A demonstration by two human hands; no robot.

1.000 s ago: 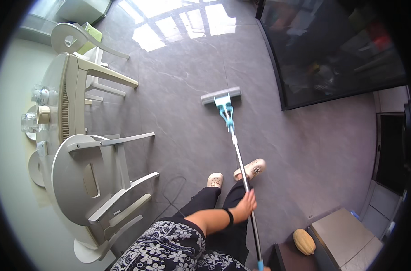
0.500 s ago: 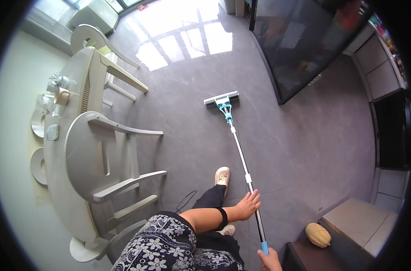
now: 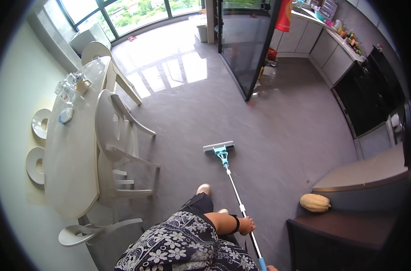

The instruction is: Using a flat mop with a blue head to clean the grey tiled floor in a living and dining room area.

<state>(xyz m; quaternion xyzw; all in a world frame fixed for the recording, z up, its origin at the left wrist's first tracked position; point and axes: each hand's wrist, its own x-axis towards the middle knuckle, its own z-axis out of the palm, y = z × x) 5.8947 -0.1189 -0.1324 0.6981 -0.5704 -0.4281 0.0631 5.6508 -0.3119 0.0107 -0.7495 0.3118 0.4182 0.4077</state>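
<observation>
A mop lies slanted across the grey tiled floor, its grey and teal head (image 3: pixel 219 147) flat on the tiles ahead of my feet (image 3: pixel 203 189). Its thin pale pole (image 3: pixel 235 192) runs back toward me and ends in a blue grip (image 3: pixel 261 263) at the lower edge. My left hand (image 3: pixel 247 225), a black band on its wrist, is closed around the pole. My right hand (image 3: pixel 272 268) barely shows at the picture's bottom, at the blue grip end. A dark floral garment (image 3: pixel 187 246) covers my body below.
A white oval table (image 3: pixel 67 167) with glassware (image 3: pixel 70 90) stands at left, white chairs (image 3: pixel 117 135) tucked against it. A tan squash (image 3: pixel 315 203) rests on a dark cabinet (image 3: pixel 341 235) at right. A dark glass door (image 3: pixel 246 40) and kitchen cabinets (image 3: pixel 332 49) lie ahead.
The view has tilted up, showing the windows and kitchen. The mop head now lies nearer my feet, and my left hand stays on the pole.
</observation>
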